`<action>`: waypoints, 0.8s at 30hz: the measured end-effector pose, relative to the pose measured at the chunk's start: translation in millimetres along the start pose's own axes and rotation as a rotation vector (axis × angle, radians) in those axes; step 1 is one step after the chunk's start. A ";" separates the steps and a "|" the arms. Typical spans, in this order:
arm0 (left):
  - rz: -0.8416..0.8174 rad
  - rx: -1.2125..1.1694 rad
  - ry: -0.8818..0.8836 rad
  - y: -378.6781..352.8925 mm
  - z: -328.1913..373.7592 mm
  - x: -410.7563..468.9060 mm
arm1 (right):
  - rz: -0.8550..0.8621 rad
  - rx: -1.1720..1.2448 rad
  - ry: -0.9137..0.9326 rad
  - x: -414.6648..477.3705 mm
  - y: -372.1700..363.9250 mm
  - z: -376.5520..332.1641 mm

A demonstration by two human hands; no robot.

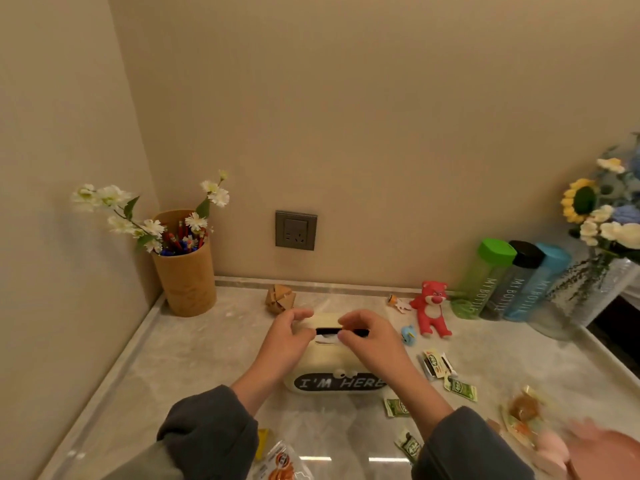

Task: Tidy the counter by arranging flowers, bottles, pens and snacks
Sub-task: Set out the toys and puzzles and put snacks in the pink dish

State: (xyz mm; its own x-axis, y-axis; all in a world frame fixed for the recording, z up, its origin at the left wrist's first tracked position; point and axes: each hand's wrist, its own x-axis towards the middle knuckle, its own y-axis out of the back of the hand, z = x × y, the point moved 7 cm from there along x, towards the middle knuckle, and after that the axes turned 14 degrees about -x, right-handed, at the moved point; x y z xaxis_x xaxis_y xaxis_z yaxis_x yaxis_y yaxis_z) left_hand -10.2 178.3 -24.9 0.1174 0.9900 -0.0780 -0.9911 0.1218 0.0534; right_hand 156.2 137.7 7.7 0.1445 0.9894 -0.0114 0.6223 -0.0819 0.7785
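**A:** So both hands are parked on the tissue box (327,355), dead centre of the frame. The left hand (285,336) sits at the left end of the slot with fingers curled and thumb and forefinger nearly closed, while the right hand (367,337) looks pinched on the slot's dark rim. Can't tell if either actually has hold of the tissue.

**B:** And the stuff that needs tidying?

**A:** Mostly lower right. The green snack packets (460,388) lie scattered just beside the box on that side, well apart from the pen cup (185,265) at upper left. That cup has pens and a white flower sprig (138,220) in it. The three bottles (512,282) stand in a row at the right, against the vase of flowers (602,216).

**B:** Which hand goes for the snacks, then?

**A:** I'd guess the right, since it's clearly nearer. The slot runs left to right across the frame, between both hands.
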 end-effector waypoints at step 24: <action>0.216 -0.044 -0.049 5.7 27.6 59.2 | 0.093 -0.352 0.129 65.8 25.8 -2.8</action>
State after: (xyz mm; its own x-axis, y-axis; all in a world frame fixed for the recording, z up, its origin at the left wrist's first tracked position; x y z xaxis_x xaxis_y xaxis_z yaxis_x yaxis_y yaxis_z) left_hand -7.2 239.6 -1.7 -0.0958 0.9952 -0.0212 -0.9952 -0.0954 0.0198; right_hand 179.6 201.0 28.8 0.0759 0.9884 0.1315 0.3052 -0.1486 0.9406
